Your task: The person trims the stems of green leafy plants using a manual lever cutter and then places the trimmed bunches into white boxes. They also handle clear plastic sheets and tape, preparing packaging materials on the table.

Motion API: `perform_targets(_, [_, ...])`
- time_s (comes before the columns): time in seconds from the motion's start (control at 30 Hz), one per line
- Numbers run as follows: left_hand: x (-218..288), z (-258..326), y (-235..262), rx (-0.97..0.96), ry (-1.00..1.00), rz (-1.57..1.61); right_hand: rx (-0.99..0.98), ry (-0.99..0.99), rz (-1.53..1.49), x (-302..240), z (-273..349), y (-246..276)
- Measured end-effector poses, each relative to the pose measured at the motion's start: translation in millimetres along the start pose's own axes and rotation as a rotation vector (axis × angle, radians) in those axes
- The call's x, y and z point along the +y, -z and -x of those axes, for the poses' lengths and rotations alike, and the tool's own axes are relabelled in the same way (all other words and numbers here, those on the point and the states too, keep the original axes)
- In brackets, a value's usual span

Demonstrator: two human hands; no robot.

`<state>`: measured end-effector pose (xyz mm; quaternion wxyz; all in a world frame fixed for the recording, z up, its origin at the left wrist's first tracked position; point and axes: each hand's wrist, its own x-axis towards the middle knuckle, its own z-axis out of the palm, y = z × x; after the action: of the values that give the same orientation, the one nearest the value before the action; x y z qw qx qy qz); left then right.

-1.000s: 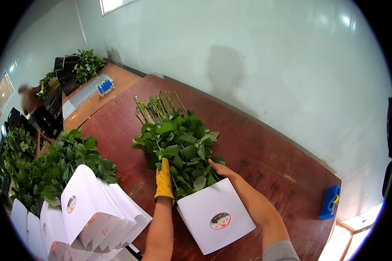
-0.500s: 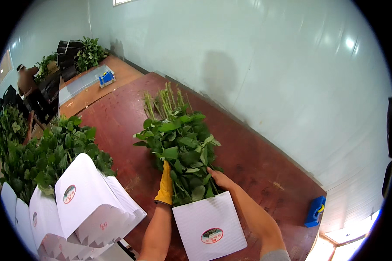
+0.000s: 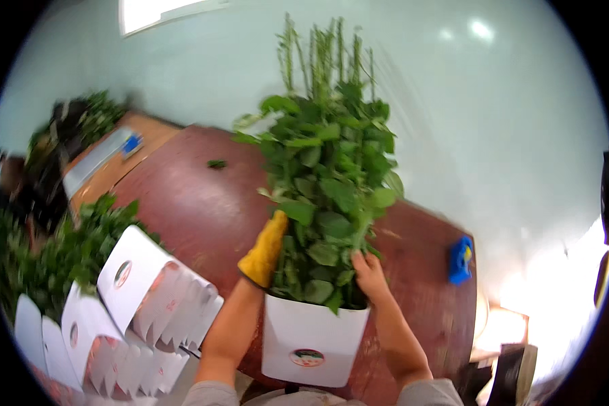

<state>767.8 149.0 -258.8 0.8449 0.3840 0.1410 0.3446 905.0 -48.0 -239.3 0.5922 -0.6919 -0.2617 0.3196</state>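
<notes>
A thick bunch of leafy green stems [image 3: 325,183] stands upright in front of me, bare stem ends pointing up. Its lower end is inside a white wrapper [image 3: 311,335] with a round printed label. My left hand [image 3: 264,250], in a yellow glove, is closed round the bunch's left side just above the wrapper's rim. On the opposite side my bare right hand [image 3: 369,273] grips the leaves and stems by the rim. Leaves hide some of the fingers of both hands. The wrapper's lower edge hangs close to my body.
Stacked white wrappers [image 3: 132,260] stand at left, with more leafy greens [image 3: 81,247] behind them. A blue tape dispenser [image 3: 461,260] sits on the reddish table [image 3: 196,203] at right. Another blue dispenser [image 3: 131,144] is at far left, near a person [image 3: 10,183]. A wall runs behind.
The bunch and its wrapper have come up off the table and now stand upright, nearer to me. Both hands rose with them. A leaf scrap shows on the table.
</notes>
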Motion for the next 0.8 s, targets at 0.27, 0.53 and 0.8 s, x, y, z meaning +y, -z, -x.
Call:
perform_targets(0.27, [-15.8,-12.7,-28.3,-0.584,-0.180,-0.784,0.288,0.490,-0.256,59.5,93.4,-7.4])
perform_targets(0.53, [-72.7,-31.5,-94.2,-1.211,-0.313,-1.399,0.562,0.151,-0.444,105.2,161.9,-5.2])
perform_targets(0.8, [-119.2,20.5,-118.5,-1.368,0.186,-1.181,0.793,0.041,-0.623,175.5,201.9,-59.0])
